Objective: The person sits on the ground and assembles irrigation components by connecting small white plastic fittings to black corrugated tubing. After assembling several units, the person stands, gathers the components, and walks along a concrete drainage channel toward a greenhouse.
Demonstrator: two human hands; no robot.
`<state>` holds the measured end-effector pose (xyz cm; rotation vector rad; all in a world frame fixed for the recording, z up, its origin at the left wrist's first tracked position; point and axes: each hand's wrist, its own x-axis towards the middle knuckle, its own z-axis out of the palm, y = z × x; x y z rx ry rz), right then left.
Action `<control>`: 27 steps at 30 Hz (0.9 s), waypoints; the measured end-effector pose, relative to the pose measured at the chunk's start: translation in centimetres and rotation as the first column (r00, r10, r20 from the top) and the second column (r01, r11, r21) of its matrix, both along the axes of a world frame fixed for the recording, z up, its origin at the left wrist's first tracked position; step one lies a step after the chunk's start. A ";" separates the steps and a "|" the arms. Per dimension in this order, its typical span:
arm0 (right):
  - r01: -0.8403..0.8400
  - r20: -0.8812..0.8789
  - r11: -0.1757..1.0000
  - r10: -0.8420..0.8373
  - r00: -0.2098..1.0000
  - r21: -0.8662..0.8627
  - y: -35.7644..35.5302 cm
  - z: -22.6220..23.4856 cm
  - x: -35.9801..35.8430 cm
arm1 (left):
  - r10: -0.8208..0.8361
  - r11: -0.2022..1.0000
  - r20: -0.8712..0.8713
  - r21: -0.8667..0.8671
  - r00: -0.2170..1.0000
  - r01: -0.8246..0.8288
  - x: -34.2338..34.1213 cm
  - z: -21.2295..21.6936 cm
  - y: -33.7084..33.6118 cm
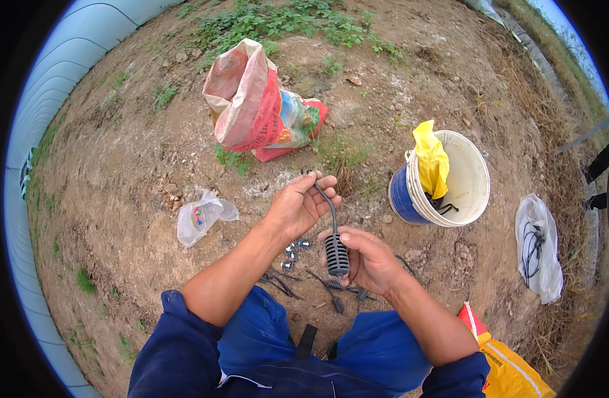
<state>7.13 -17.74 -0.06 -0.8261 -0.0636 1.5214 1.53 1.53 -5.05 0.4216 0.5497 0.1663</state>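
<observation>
My right hand [368, 260] grips a black ribbed cylinder [337, 255] that has a thin black tube [328, 203] rising from its top. My left hand [299, 205] holds the upper end of that tube between its fingers, just above and left of the right hand. On the bare dirt below both hands lie several small black parts and short tubes [298, 282], some with blue tips [303, 244]. My blue-clothed knees fill the lower middle.
A red and white woven sack [254, 106] lies beyond the hands. A blue and white bucket [443, 199] with a yellow cloth [430, 159] stands at the right. Clear plastic bags [201, 215] [538, 245] sit left and far right. A yellow bag [510, 368] lies at the lower right.
</observation>
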 end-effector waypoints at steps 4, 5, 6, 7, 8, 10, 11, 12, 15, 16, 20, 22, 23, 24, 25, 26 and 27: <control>-0.009 0.189 0.997 0.024 0.982 -0.080 -0.3 -0.3 -0.1 | -0.019 1.000 0.008 -0.005 1.000 0.019 -0.3 0.5 0.7; -0.009 0.259 0.994 0.037 0.965 -0.107 -0.4 -0.5 -0.1 | -0.038 0.999 -0.012 -0.008 0.999 0.038 -0.4 0.6 1.0; -0.064 0.338 0.991 0.101 0.936 -0.120 -0.5 -0.4 -0.1 | -0.037 0.999 -0.022 -0.004 0.999 0.037 -0.7 0.8 1.4; -0.118 0.414 0.984 0.165 0.895 -0.137 -0.6 -0.3 0.0 | -0.035 0.999 -0.032 -0.001 0.999 0.035 -1.1 0.9 1.8; -0.170 0.486 0.973 0.227 0.844 -0.158 -0.5 -0.3 0.0 | -0.031 1.000 -0.042 0.003 0.999 0.031 -1.5 1.1 2.3; -0.181 0.608 0.975 0.223 0.762 -0.131 -0.3 -0.7 -1.0 | -0.019 0.999 -0.056 0.044 0.998 0.021 -2.5 0.9 4.2; -0.216 0.669 0.969 0.240 0.703 -0.121 -0.3 -0.8 -1.1 | -0.009 0.998 -0.050 0.070 0.999 0.012 -3.2 0.8 5.3; -0.250 0.722 0.961 0.253 0.643 -0.114 -0.2 -1.1 -1.4 | 0.000 0.996 -0.048 0.092 0.999 0.005 -4.0 0.6 6.4; -0.310 0.743 0.933 0.337 0.578 -0.182 0.4 -1.4 -2.6 | 0.102 0.977 -0.072 0.195 0.992 -0.086 -7.6 0.4 9.8; -0.328 0.757 0.926 0.350 0.552 -0.189 0.7 -1.4 -2.9 | 0.137 0.969 -0.081 0.217 0.987 -0.117 -9.0 0.1 10.9; -0.408 0.775 0.882 0.426 0.468 -0.238 1.3 -3.5 -4.2 | 0.248 0.948 -0.131 0.235 0.960 -0.213 -15.2 -1.4 12.5; -0.427 0.742 0.859 0.478 0.469 -0.283 1.7 -3.3 -4.3 | 0.322 0.932 -0.186 0.235 0.928 -0.277 -17.8 -2.2 12.5; -0.434 0.726 0.847 0.503 0.470 -0.306 1.8 -3.1 -4.2 | 0.316 0.931 -0.184 0.251 0.931 -0.266 -18.8 -3.2 12.6; -0.429 0.712 0.838 0.526 0.465 -0.339 1.9 -2.9 -4.1 | 0.321 0.925 -0.171 0.266 0.932 -0.270 -19.1 -3.4 12.4; -0.421 0.698 0.828 0.548 0.462 -0.371 1.9 -2.7 -3.8 | 0.323 0.921 -0.159 0.281 0.933 -0.271 -19.4 -3.7 12.4; -0.411 0.683 0.818 0.568 0.460 -0.403 1.9 -2.5 -3.6 | 0.324 0.916 -0.146 0.295 0.935 -0.271 -19.6 -4.0 12.3; -0.359 0.721 0.849 0.521 0.456 -0.387 1.9 -2.2 -3.3 | 0.342 0.915 -0.164 0.282 0.925 -0.288 -19.3 -4.1 12.3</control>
